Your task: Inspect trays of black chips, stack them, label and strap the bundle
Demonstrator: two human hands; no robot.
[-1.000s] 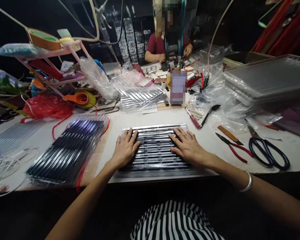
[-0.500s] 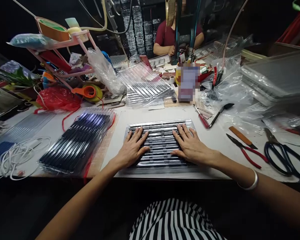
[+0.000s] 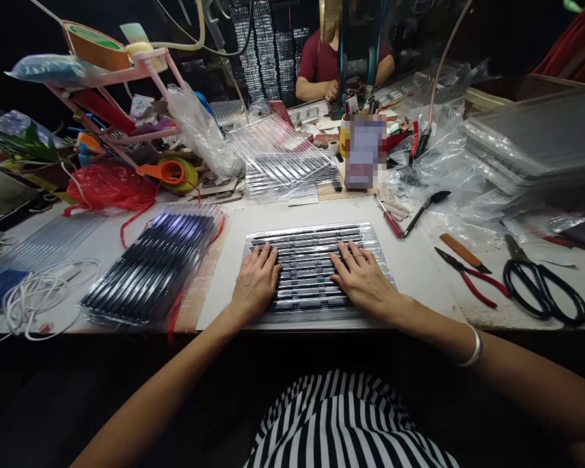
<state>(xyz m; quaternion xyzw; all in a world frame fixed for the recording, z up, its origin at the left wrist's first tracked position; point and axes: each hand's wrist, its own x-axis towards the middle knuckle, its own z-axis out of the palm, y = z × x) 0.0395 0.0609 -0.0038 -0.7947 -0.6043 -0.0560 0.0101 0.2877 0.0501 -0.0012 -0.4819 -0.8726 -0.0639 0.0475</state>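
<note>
A clear plastic tray [image 3: 307,273] with several dark ribbed strips lies flat at the table's front edge. My left hand [image 3: 257,279] rests flat on its left side, fingers pointing away from me and fairly near each other. On the tray's right side lies my right hand [image 3: 365,279], palm down with its fingers a little spread. Neither hand grips anything. To the left, a second stack of dark strips [image 3: 151,263] sits in clear plastic, apart from both hands.
Red-handled pliers [image 3: 472,279], scissors [image 3: 541,286], an orange-handled blade [image 3: 463,252] and a screwdriver [image 3: 390,218] lie to the right. A white cable [image 3: 34,299] is coiled at the left. Behind stand a phone [image 3: 364,156] and a pink rack [image 3: 121,78]; a person [image 3: 314,68] sits beyond.
Both hands remain on the tray but have shifted on it. My left hand's fingers and thumb have drawn closer together. The whole view has moved slightly.
</note>
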